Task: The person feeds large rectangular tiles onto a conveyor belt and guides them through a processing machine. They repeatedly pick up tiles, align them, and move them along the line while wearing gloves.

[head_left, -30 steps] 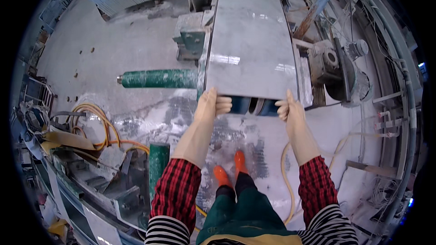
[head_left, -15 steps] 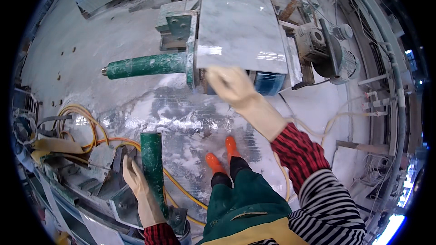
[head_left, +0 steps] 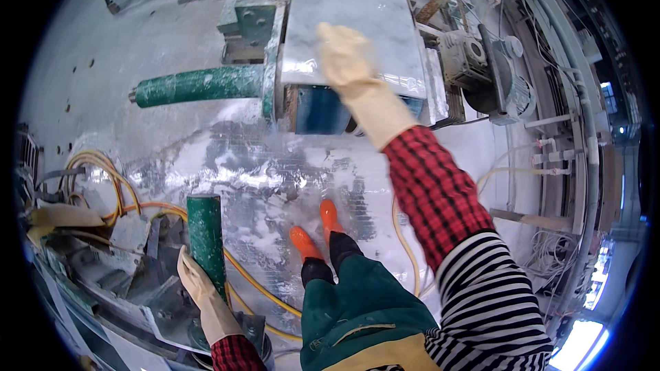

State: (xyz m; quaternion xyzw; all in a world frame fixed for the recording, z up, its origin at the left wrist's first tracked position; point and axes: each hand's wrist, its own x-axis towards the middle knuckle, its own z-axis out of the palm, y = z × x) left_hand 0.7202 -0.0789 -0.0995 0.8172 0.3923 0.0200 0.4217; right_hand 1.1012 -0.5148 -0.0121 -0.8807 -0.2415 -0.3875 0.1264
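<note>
A white stone slab (head_left: 347, 0) with faint grey veins and a wet shine lies on the machine ahead. Over its near part is my right hand (head_left: 349, 58), in a long cream rubber glove; motion smears its fingers, and whether they touch the surface I cannot tell. Below the slab's near edge shows a blue roller (head_left: 320, 110). At lower left my left hand (head_left: 196, 278), gloved alike, has its fingers stretched out beside an upright-looking green roller (head_left: 205, 227). Nothing shows in its grasp.
Another green roller (head_left: 199, 86) juts left from the machine frame. Motors (head_left: 464, 58) stand right of the slab. Yellow and orange hoses (head_left: 103, 165) coil at left and run past my orange boots (head_left: 302, 242) on the wet floor. Pipes (head_left: 584, 117) line the right side.
My right hand has moved forward from the slab's near edge to over its surface. My left hand stays beside the green roller. The whole view has shifted slightly.
</note>
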